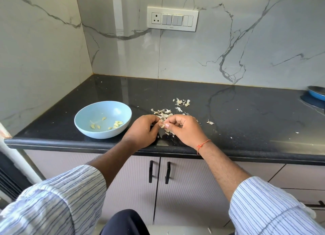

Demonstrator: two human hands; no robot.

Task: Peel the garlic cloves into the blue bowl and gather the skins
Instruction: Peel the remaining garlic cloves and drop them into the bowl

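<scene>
Now your left hand (143, 129) and right hand (182, 129) both pinch one clove (161, 125) above the counter (246, 111), bowl (103, 119) at nine o'clock, skins (168, 111) at twelve.

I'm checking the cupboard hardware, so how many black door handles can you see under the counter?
2. The left handle and the right handle hang side by side, on either side of the door gap below the countertop. Others may be out of view.

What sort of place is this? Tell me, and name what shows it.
Most likely a home kitchen: a black stone countertop, a marble-look backsplash with a switch panel, and cabinet doors below.
</scene>
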